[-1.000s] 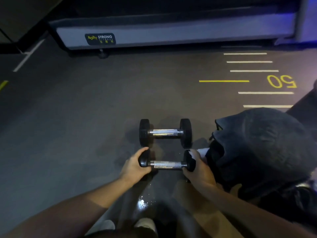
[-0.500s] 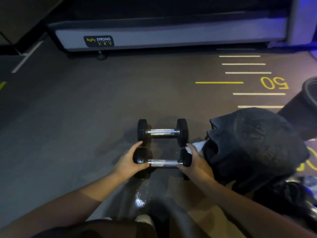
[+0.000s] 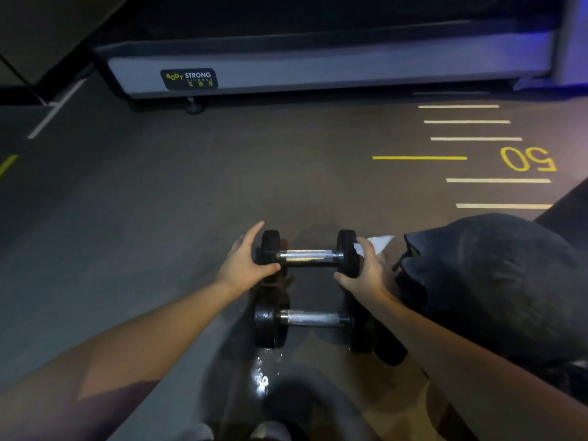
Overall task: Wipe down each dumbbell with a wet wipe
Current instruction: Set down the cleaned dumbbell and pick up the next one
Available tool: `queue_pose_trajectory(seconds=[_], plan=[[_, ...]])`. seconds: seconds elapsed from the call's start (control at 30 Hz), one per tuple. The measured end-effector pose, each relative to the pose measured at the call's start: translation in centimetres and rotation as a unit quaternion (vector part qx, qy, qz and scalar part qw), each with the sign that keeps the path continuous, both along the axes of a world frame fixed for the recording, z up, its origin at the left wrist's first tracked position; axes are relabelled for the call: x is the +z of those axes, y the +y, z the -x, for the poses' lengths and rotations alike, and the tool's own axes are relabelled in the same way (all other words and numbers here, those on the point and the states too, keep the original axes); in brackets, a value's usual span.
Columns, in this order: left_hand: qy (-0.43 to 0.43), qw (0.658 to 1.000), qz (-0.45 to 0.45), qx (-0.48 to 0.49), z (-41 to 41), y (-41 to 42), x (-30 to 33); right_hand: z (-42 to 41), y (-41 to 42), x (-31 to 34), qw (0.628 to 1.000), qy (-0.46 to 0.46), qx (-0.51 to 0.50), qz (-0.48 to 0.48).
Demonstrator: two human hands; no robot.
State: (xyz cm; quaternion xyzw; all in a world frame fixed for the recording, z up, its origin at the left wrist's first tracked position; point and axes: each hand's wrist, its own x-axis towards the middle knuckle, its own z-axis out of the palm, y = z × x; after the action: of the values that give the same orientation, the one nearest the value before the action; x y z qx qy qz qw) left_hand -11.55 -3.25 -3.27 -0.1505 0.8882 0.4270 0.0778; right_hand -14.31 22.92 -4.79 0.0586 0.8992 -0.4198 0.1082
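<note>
Half a second ago both hands were clamped on the ends of the dumbbell nearer the body; now they have left it and reached forward to the far dumbbell [image 3: 310,256]. The near dumbbell [image 3: 313,319] lies on the floor [image 3: 143,224] just behind the wrists, parallel to the other.

The left hand [image 3: 245,264] cups the far dumbbell's left head, thumb hooked under near the handle, fingers extended over the top and only loosely curved. The right hand [image 3: 366,268] curls around the right head, and a white wet wipe [image 3: 380,242] sticks out beyond its fingers, apparently pinched against the weight.

The heads are black, matte, rubbery-looking discs; the handles are bright metal cylinders with a finely textured, glinting middle. The wipe is thin and limp, folded to a point. A dark, soft, rumpled bag [image 3: 496,281] slumps just right of the right hand. The floor is dull grey, with a wet-looking shine close to the body.

Risks, as I judge them: round heads roll, so a one-sided push could send the far dumbbell away or back against the near one, catching fingers between. The loose left-hand hold could slip. The wipe may bunch, skipping the textured handle.
</note>
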Motion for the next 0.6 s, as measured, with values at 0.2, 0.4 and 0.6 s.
queue_pose_trajectory(seconds=[0.2,0.4,0.6], plan=[[-0.089,0.996,-0.01,-0.014,3.0,0.2,-2.2,3.4,-2.0,-2.0,1.0,0.008,-0.005,-0.008],[-0.097,0.995,-0.02,-0.014,4.0,0.7,-3.5,4.4,-2.5,-3.9,0.994,0.095,0.017,-0.058],[-0.062,0.998,-0.026,0.016,3.4,1.8,-3.3,4.0,-2.6,-3.5,0.998,0.04,-0.017,-0.036]])
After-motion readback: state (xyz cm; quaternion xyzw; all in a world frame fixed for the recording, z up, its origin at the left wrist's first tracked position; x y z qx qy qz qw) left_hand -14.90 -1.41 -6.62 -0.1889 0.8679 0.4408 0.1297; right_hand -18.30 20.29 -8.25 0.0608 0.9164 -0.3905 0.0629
